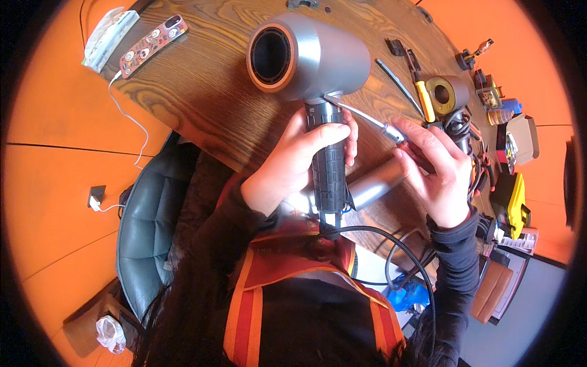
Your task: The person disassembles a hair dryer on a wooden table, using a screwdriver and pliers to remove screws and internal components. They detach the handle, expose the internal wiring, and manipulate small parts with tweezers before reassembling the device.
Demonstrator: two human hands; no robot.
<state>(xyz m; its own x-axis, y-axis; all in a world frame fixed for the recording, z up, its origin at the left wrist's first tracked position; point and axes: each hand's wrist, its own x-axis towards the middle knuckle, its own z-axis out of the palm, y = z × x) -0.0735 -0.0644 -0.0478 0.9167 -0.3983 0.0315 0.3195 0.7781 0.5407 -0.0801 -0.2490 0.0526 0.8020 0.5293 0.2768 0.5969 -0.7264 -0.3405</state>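
Note:
A grey hair dryer (333,52) stands upright in front of me, its round barrel facing left and toward me. My left hand (299,153) is wrapped round its black handle (328,171), just below the barrel. The handle's inner part shows, with a ridged black surface and a bare lower end. My right hand (434,165) is closed on a thin metal pry tool (365,115). The tool's flat tip touches the joint between barrel and handle. Below the right hand lies a silver tube (376,185), partly hidden by the hands.
A black cord (391,237) loops below the dryer to the right. On the wooden table (208,92) are a phone (153,46) at far left, a yellow-handled tool (424,101), a second dryer head (446,92) and several small tools at right. A dark padded chair (147,238) stands left.

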